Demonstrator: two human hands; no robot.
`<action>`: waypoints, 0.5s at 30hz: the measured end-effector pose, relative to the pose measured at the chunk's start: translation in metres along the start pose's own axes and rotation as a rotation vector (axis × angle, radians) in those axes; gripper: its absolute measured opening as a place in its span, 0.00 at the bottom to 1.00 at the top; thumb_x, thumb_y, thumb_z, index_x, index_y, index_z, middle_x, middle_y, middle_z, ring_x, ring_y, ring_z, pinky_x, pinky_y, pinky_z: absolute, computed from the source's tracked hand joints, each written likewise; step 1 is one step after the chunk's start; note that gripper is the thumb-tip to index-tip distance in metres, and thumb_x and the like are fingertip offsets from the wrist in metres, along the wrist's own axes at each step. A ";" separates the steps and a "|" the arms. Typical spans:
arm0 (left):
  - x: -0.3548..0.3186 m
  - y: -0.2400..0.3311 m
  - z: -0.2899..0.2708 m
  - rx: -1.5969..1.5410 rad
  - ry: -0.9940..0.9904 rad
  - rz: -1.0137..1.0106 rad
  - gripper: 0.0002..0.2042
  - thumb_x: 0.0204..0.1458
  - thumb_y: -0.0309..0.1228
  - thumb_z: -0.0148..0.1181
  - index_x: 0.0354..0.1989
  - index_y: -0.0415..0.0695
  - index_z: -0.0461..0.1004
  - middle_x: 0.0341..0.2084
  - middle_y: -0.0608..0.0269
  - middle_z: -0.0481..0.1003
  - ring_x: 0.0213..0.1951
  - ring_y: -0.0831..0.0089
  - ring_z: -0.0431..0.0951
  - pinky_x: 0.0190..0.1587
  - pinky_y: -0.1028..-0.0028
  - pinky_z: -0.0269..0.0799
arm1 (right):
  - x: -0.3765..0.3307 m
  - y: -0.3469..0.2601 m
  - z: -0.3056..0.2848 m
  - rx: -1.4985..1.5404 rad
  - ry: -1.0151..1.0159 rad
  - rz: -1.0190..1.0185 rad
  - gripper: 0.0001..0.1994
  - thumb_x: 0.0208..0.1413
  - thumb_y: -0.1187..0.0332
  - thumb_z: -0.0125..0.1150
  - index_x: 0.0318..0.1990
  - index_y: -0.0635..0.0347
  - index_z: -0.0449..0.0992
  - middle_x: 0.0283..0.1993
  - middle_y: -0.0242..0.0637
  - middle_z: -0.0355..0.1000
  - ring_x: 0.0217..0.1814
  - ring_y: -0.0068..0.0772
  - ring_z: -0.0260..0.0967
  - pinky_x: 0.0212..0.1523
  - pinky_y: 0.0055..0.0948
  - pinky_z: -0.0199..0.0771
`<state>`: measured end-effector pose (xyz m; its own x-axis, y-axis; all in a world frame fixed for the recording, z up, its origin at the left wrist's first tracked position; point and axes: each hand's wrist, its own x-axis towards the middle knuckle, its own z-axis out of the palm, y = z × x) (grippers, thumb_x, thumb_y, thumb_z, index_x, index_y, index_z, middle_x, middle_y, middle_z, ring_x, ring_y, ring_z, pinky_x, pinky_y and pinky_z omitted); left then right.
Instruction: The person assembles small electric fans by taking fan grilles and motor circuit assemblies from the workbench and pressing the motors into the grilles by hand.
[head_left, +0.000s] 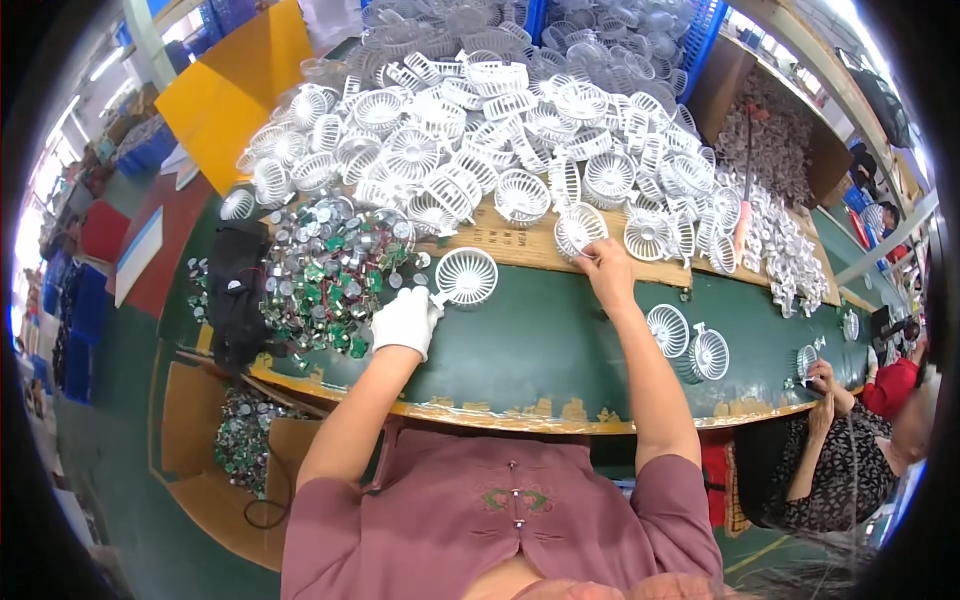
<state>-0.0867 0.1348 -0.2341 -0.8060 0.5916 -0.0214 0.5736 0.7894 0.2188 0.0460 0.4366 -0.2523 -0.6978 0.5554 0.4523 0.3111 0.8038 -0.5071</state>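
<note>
My left hand, in a white glove, has its fingers closed at the short stem of a round white plastic fan guard, which lies over the green tabletop. Beside the glove is a heap of small motors with green circuit boards. My bare right hand pinches the near rim of another white fan guard at the front of a large pile of such guards. Two more guards sit on the green table to the right of my right forearm.
Cardboard lies under the pile, and small white plastic parts are heaped at the right. A yellow board stands at the back left. Below the table's left end is an open carton. A co-worker sits at the right.
</note>
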 end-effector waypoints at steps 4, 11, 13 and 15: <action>0.000 0.001 -0.006 -0.052 0.019 -0.127 0.15 0.55 0.48 0.51 0.41 0.50 0.68 0.32 0.53 0.78 0.33 0.53 0.79 0.36 0.56 0.73 | 0.012 -0.004 -0.005 0.352 0.095 0.121 0.09 0.50 0.68 0.63 0.30 0.66 0.74 0.30 0.40 0.69 0.32 0.34 0.66 0.35 0.31 0.66; 0.024 0.001 -0.040 -0.490 0.254 0.040 0.21 0.54 0.45 0.50 0.57 0.59 0.65 0.31 0.48 0.78 0.34 0.50 0.78 0.40 0.57 0.72 | -0.055 -0.081 -0.050 0.312 -0.115 -0.099 0.05 0.48 0.75 0.61 0.29 0.64 0.71 0.31 0.40 0.67 0.32 0.37 0.64 0.34 0.31 0.64; 0.037 0.000 -0.048 -0.802 0.470 0.198 0.15 0.56 0.39 0.49 0.50 0.51 0.72 0.37 0.51 0.77 0.38 0.52 0.78 0.42 0.61 0.72 | -0.089 -0.084 -0.044 0.222 -0.165 -0.397 0.08 0.42 0.74 0.66 0.29 0.62 0.71 0.32 0.42 0.68 0.38 0.46 0.65 0.39 0.39 0.66; 0.058 -0.005 -0.060 -1.137 0.470 0.202 0.14 0.57 0.34 0.50 0.46 0.42 0.74 0.39 0.50 0.77 0.42 0.58 0.77 0.45 0.68 0.71 | -0.119 -0.086 -0.046 0.157 -0.248 -0.477 0.10 0.39 0.72 0.68 0.30 0.58 0.72 0.33 0.39 0.68 0.37 0.44 0.65 0.38 0.38 0.65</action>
<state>-0.1450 0.1552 -0.1780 -0.8269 0.3848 0.4101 0.4303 -0.0368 0.9020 0.1319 0.3113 -0.2287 -0.8744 0.0557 0.4819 -0.1631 0.9018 -0.4002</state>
